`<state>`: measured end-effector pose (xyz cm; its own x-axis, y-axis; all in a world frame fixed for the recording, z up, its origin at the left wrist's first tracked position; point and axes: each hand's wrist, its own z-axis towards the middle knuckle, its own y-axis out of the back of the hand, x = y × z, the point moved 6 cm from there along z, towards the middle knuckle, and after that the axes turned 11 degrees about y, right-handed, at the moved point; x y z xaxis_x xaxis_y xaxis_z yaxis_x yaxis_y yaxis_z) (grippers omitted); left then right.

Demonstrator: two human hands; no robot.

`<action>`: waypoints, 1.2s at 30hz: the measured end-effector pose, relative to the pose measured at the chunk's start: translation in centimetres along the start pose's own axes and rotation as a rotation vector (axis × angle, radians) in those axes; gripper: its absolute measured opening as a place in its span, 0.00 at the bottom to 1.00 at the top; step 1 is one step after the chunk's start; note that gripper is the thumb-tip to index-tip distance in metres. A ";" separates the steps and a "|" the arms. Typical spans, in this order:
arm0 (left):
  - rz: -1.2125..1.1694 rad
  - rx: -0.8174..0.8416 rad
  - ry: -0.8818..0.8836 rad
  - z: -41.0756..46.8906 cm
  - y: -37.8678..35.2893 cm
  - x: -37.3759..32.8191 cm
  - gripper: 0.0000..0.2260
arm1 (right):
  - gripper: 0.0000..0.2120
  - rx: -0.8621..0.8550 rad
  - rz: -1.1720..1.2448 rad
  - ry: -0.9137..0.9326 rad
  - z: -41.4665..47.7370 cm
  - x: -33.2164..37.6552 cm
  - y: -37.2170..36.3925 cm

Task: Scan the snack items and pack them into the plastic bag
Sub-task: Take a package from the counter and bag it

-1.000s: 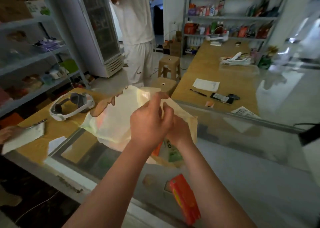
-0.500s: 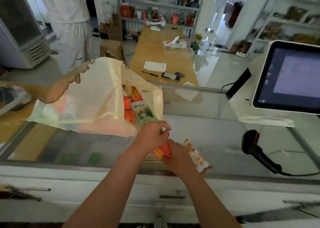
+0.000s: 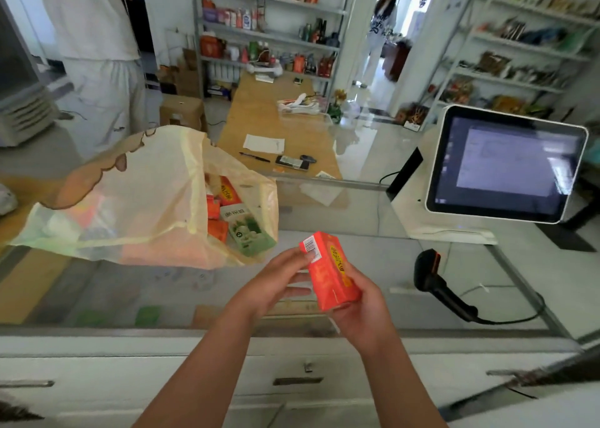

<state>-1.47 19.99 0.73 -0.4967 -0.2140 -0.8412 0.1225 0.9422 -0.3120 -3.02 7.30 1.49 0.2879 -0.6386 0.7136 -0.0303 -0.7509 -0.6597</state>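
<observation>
Orange, glossy and boxy, the snack carton (image 3: 331, 273) sits in the right hand (image 3: 365, 310), which is closed around its lower end from below, while the left hand (image 3: 276, 281) steadies the upper corner with its fingertips (image 3: 308, 258) right by the white barcode label (image 3: 311, 247). Both hands are close together on the one carton, above the glass counter (image 3: 373, 232). The plastic bag (image 3: 146, 206) lies slumped on the counter to the left, its mouth gaping toward the hands, with a green packet (image 3: 248, 232) and other orange packs (image 3: 217, 229) already inside. The handheld scanner (image 3: 435, 281) rests on the glass to the right, near the carton but apart from it, its cord trailing away, and the checkout screen (image 3: 506, 164) stands beyond.

My judgement is that this carton is about to be scanned. Risks from here: the left fingers sit so near the barcode that they may cover it and spoil the read; the label faces up and left (away from the scanner), so a poor turn could mean a missed beep and an unscanned item bagged. The bag is limp and nobody holds it open, so a one-handed drop could catch the rim, fold the mouth shut, or push the loose packs out onto the glass
</observation>
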 end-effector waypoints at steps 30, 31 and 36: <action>0.831 -0.446 0.073 19.8 -13.5 0.1 0.25 | 0.27 -0.146 -1.569 0.477 9.8 18.1 19.2; 0.858 -0.447 0.077 20.1 -13.7 0.2 0.24 | 0.33 -0.154 -1.641 0.411 9.7 18.1 19.8; 0.930 -0.427 0.093 21.4 -14.6 0.2 0.24 | 0.32 -0.176 -1.851 0.215 8.9 17.1 22.7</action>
<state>15.04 0.65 -4.28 -0.4281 0.6509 -0.6269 0.1856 0.7422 0.6439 9.76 -19.14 -3.36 -0.0427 0.9034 0.4266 0.0495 -0.4246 0.9041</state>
